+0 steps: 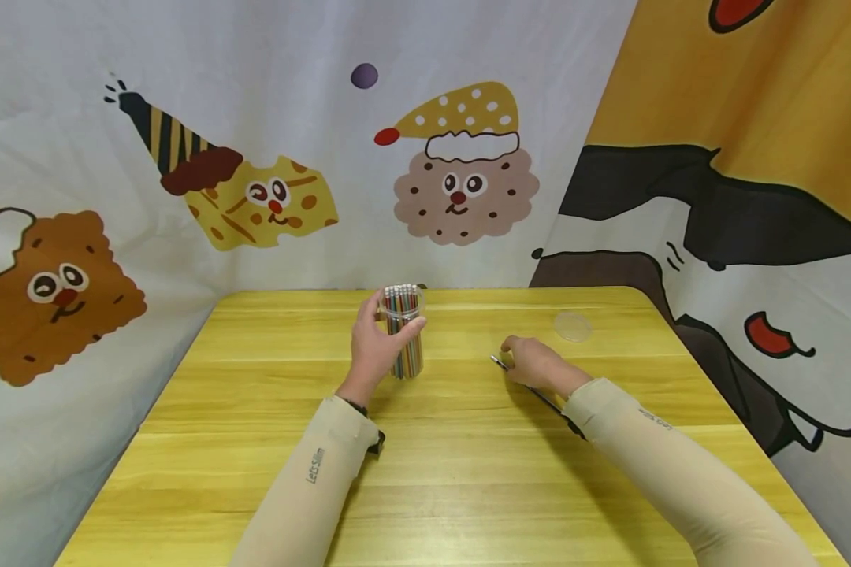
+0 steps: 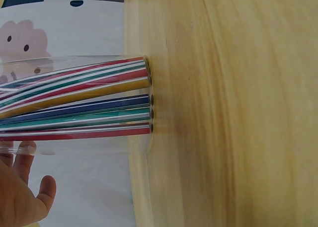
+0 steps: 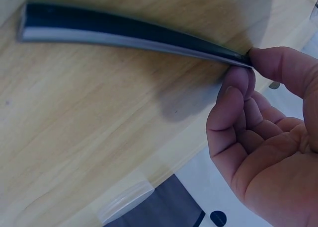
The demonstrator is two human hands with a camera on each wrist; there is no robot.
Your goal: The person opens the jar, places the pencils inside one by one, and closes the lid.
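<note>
My left hand (image 1: 376,346) grips a clear cylindrical tub (image 1: 402,315) from its left side, thumb across the front near the top. The tub stands upright on the table and is packed with striped pencils (image 2: 74,100) in red, green, blue and yellow, their white-tipped ends up. To the right, my right hand (image 1: 539,366) pinches a dark pencil (image 3: 134,36) with a silvery stripe between thumb and fingertips, low over the table. One tip of that pencil sticks out left of the fingers, and its long body runs back under the wrist.
A round clear lid (image 1: 572,326) lies on the wooden table (image 1: 440,488) beyond my right hand. Behind the table's far edge hangs a cloth (image 1: 298,63) printed with cartoon figures.
</note>
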